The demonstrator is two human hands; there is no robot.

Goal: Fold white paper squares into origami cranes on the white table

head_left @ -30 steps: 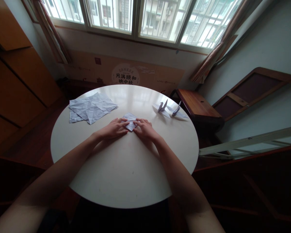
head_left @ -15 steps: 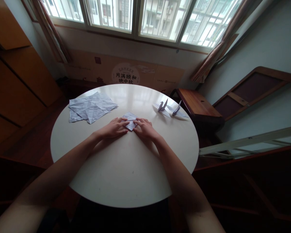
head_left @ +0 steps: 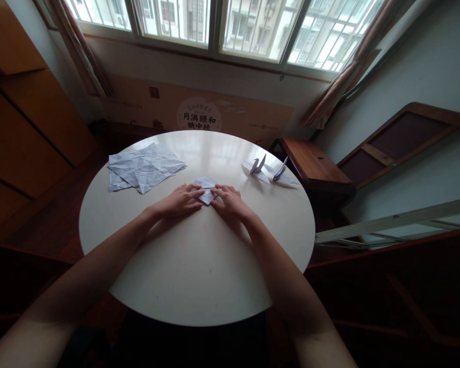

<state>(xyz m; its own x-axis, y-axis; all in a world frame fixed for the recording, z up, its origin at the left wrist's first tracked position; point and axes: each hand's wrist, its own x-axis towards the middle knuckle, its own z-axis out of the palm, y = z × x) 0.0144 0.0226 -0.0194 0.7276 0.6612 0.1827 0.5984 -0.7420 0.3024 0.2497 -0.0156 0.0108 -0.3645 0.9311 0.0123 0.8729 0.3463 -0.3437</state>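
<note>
The small folded paper [head_left: 207,182] lies on the worktop [head_left: 199,266]. The left hand [head_left: 182,199] and right hand [head_left: 229,200] touch its sides, fingers [head_left: 194,188] a bit apart; I can't tell if they pinch. Uneven pushing could crease it crooked.

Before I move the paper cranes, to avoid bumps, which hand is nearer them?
Right: the right hand is left of the cranes, the left hand farther left, both hands nearer the camera.
</note>
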